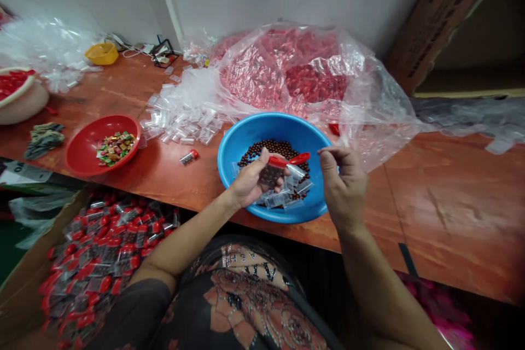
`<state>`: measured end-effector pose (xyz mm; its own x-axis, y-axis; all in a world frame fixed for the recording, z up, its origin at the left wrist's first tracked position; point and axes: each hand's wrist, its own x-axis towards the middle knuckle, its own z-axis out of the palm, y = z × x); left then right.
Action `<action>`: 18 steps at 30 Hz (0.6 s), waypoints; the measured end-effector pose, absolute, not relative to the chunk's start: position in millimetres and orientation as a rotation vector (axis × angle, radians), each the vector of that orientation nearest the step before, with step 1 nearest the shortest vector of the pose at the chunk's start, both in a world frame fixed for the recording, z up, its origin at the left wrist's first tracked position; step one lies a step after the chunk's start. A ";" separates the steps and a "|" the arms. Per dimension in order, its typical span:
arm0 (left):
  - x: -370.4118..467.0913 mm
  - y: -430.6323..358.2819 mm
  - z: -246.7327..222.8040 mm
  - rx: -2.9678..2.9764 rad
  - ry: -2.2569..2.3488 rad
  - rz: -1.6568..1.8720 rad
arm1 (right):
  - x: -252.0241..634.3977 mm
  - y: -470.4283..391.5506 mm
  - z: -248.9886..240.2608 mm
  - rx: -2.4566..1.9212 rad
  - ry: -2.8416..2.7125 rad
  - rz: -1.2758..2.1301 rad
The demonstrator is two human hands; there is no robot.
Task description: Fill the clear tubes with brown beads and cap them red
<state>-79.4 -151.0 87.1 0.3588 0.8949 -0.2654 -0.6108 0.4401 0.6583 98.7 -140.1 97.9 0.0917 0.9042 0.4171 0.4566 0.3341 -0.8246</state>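
Note:
My left hand [251, 178] holds a small clear container [270, 174] filled with dark brown balls, its red lid [299, 158] flipped open to the right. Under it is a blue basin [227, 147] with brown balls [274, 147] and several empty clear containers [283, 197]. To the right, over the basin's rim, my right hand [344, 175] has thumb and forefinger brought together; whatever is between them is too small to make out.
Left of the basin lie a filled container [189, 157], a red bowl [76, 147] of wrapped pieces and a pile of clear containers [184, 120]. Behind sits a plastic bag [287, 71] of red parts. A box of filled containers [110, 251] stands below left.

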 end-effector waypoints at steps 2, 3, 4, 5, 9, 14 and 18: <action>-76.4 -152.6 87.6 0.505 0.668 1.035 | 100.2 -145.7 89.8 -1.327 -1.541 0.595; -73.9 -153.7 87.2 0.519 0.686 1.038 | 99.7 -148.0 86.0 -1.309 -1.612 0.607; -70.9 -155.0 86.5 0.538 0.707 1.044 | 98.5 -149.8 82.9 -1.273 -1.708 0.583; -67.7 -156.3 85.7 0.557 0.726 1.053 | 96.8 -151.3 80.6 -1.228 -1.821 0.527; -57.9 -157.8 82.3 0.599 0.733 1.050 | 88.2 -155.6 78.8 -1.100 -2.227 0.285; -60.0 -153.5 84.6 0.608 0.787 1.004 | 82.3 -158.1 84.2 -1.070 -2.327 0.190; -64.1 -154.6 87.3 0.627 0.818 1.044 | 81.0 -152.5 88.1 -0.997 -2.378 0.006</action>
<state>-64.1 -154.6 87.3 0.2671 0.9215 -0.2819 -0.4947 0.3821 0.7806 81.0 -152.5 88.1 -0.5697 0.6594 0.4906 0.6570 0.7240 -0.2101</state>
